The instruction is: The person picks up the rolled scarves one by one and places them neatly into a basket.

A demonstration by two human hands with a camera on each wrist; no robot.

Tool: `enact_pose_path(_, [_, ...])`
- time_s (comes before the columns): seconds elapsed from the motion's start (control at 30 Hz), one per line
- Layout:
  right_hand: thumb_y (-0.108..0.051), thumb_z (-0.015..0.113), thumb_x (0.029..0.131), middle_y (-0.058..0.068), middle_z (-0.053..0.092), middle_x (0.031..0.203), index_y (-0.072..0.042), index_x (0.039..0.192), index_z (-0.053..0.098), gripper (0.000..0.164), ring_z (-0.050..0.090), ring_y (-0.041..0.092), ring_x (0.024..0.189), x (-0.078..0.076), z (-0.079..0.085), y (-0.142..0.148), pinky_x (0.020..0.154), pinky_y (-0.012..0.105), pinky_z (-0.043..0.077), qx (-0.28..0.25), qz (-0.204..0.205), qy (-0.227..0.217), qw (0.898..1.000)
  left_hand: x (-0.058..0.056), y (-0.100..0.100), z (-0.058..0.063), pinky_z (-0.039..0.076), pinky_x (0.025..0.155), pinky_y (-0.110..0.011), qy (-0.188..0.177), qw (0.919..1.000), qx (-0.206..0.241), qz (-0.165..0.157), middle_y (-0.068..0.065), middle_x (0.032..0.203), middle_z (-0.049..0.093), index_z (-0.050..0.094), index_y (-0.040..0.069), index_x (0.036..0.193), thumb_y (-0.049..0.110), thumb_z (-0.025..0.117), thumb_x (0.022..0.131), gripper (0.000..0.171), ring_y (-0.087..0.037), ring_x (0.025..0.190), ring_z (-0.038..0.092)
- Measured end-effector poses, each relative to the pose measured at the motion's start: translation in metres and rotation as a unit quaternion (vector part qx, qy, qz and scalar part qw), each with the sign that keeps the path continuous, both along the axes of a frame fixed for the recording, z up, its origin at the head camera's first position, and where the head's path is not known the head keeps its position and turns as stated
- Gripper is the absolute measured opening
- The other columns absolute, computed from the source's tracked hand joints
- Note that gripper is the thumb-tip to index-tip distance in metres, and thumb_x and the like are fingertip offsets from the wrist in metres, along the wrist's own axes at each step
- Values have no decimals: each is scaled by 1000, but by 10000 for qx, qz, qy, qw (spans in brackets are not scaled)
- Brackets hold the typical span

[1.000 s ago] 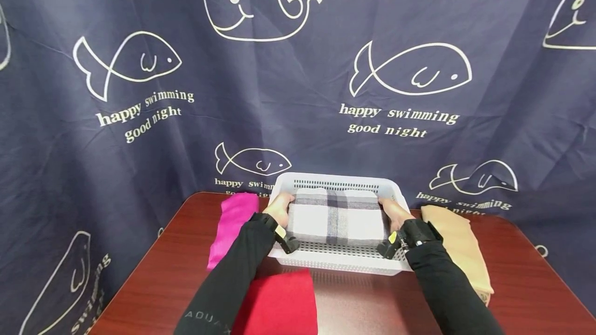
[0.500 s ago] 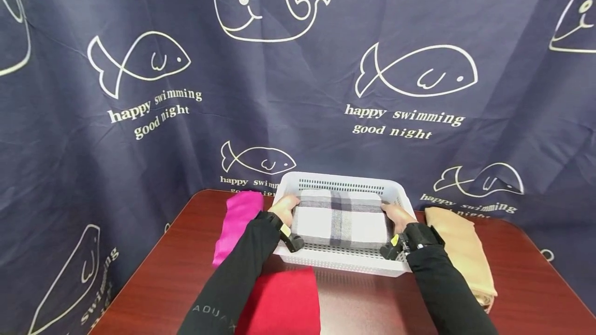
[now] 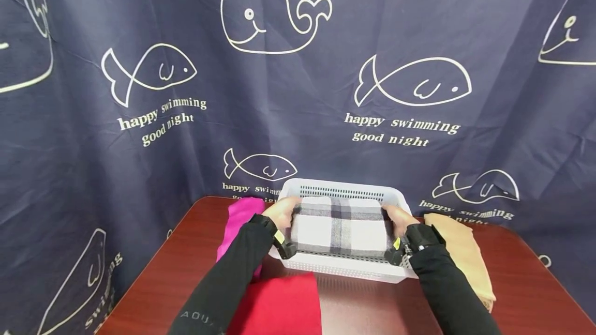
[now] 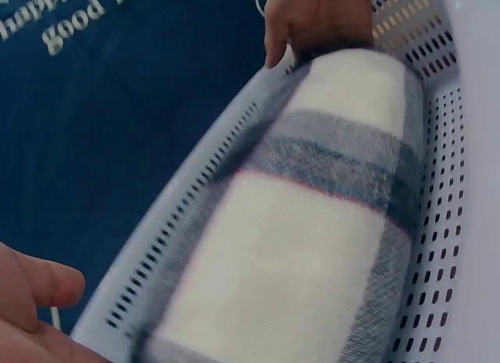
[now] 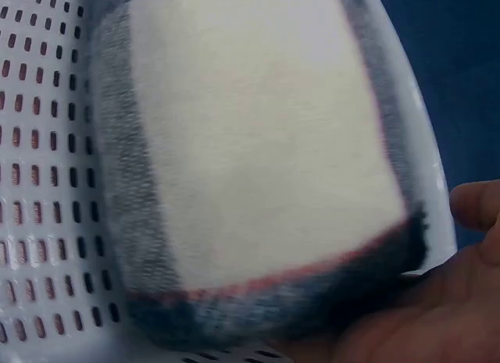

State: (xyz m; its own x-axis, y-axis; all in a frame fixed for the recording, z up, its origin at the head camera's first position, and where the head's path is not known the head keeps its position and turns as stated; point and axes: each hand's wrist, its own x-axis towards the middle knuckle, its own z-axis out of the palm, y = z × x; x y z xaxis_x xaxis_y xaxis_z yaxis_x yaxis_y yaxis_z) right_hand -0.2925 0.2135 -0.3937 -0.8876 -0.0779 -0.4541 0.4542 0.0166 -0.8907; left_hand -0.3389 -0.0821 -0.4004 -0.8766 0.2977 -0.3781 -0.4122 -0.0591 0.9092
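A thick folded plaid cloth (image 3: 342,226), white with grey bands, lies lengthwise within the outline of a white perforated plastic basket (image 3: 342,268). My left hand (image 3: 280,213) holds its left end and my right hand (image 3: 399,217) its right end, both reaching in over the basket's short sides. In the right wrist view the fingers of my right hand (image 5: 437,316) go under the cloth's end, while the thumb stands apart from it. The left wrist view shows the thumb of my left hand (image 4: 35,308) straight beside the cloth; its other fingers are largely hidden.
On the reddish-brown table (image 3: 167,273), a magenta cloth (image 3: 239,221) lies left of the basket and a red cloth (image 3: 288,304) in front of it. Right of the basket is a folded beige cloth (image 3: 458,252). A dark blue curtain (image 3: 298,92) with whale and fish drawings hangs behind.
The head view has shifted slightly, so everything sits a little lower in it. Both hands stay at the two ends of the plaid cloth, and its place over the basket looks nearly the same.
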Motion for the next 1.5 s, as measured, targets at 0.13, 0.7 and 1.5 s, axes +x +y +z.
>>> enact_pose_path(0.13, [-32,24,98,22,40,114,6,119,37,46,44,30,99,5,19,-2,91,43,38,499,-223,-115,9984,26,-6,37,19,110,-48,153,9997,36,-191,-29,145,24,36,-9,135,15,37,99,44,-40,135,21])
enact_pose_path(0.7, [-37,20,103,34,-13,150,5,146,-12,69,-6,49,138,77,62,9,111,56,4,550,589,995,9918,103,-91,71,17,111,-52,729,9956,41,-580,-30,146,23,26,-9,142,17,39,101,51,-44,136,21])
enact_pose_path(1.5, [-29,31,105,4,48,129,10,143,23,55,50,10,110,176,22,-12,92,30,44,55,1600,1566,9746,201,-235,-6,38,93,-58,-135,9989,-350,-293,-41,145,8,5,-12,140,31,35,102,66,-55,131,21])
